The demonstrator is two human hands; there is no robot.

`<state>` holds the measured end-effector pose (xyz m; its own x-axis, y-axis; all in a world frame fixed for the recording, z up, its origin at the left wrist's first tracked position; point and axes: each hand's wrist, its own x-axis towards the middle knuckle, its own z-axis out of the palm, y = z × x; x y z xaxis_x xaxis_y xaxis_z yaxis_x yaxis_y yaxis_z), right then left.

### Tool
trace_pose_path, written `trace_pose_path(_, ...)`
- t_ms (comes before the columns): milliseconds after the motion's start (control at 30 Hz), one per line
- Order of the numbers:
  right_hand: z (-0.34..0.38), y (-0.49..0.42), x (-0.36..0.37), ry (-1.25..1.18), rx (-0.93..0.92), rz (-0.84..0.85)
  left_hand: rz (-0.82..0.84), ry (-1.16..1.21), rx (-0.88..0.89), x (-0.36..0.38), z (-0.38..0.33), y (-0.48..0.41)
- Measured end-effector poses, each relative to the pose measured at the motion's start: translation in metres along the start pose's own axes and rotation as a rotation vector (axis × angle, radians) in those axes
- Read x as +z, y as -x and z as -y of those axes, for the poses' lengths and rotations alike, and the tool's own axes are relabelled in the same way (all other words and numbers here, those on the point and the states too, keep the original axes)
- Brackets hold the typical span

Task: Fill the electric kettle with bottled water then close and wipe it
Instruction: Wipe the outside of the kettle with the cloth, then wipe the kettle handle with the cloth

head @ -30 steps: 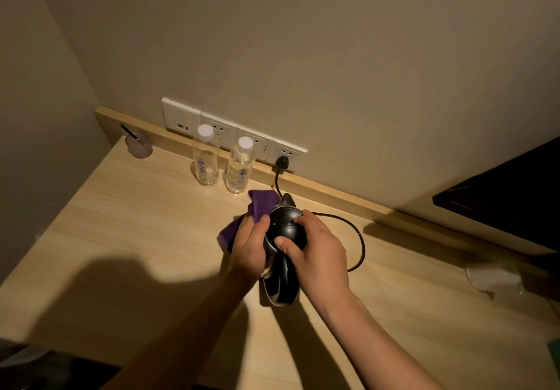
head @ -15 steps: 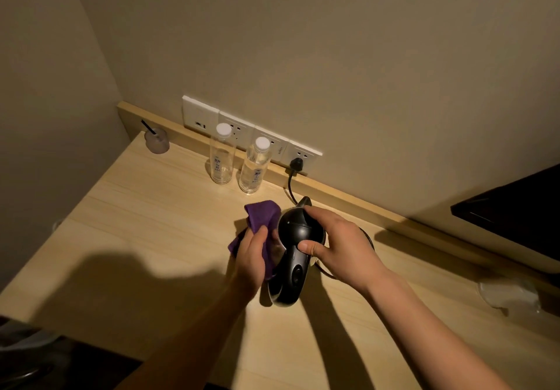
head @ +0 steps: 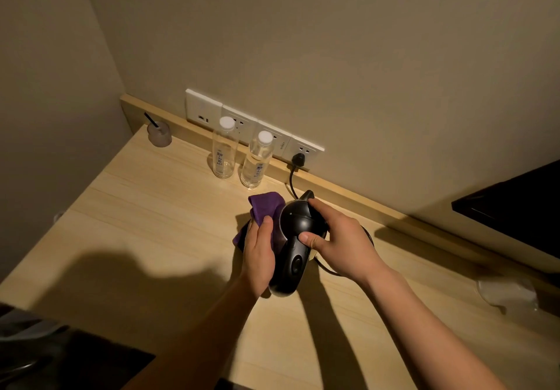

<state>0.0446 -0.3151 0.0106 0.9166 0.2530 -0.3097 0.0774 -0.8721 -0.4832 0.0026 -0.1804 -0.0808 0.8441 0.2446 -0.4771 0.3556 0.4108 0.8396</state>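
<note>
A black electric kettle stands on the wooden desk with its lid closed and its handle toward me. My right hand grips the top of the kettle, thumb on the near side of the lid. My left hand presses a purple cloth against the kettle's left side. Two clear water bottles with white caps, one left and one right, stand upright by the wall behind the kettle.
The kettle's black cord runs to a plug in the white socket strip on the wall. A small glass with a black stick sits in the far left corner. A crumpled clear wrapper lies at right. A dark panel hangs at right.
My right hand has shifted from the kettle's near side to grip its top and right side. My left hand with the purple cloth has slid down along the kettle's left side.
</note>
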Motion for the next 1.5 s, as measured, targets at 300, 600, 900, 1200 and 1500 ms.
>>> trace_pose_path(300, 0.003, 0.002, 0.003, -0.029, 0.053, -0.009, 0.005, 0.069, -0.169, -0.013, 0.022, 0.019)
trace_pose_path(600, 0.031, 0.010, 0.000, 0.102, 0.044, -0.055, 0.024, 0.508, -0.497, -0.074, -0.015, 0.045)
trace_pose_path(900, 0.111, 0.004, 0.045, -0.647, 0.119, 0.027, 0.121, 0.606, -0.440, -0.141, -0.127, 0.050)
trace_pose_path(1200, 0.157, -0.045, 0.115, -1.144, 0.163, 0.228, 0.060, 0.282, -0.355, -0.218, -0.158, -0.024)
trace_pose_path(1500, 0.178, -0.139, 0.184, -0.747, 0.284, 0.048, 0.093, -0.462, -0.187, -0.278, -0.151, -0.148)
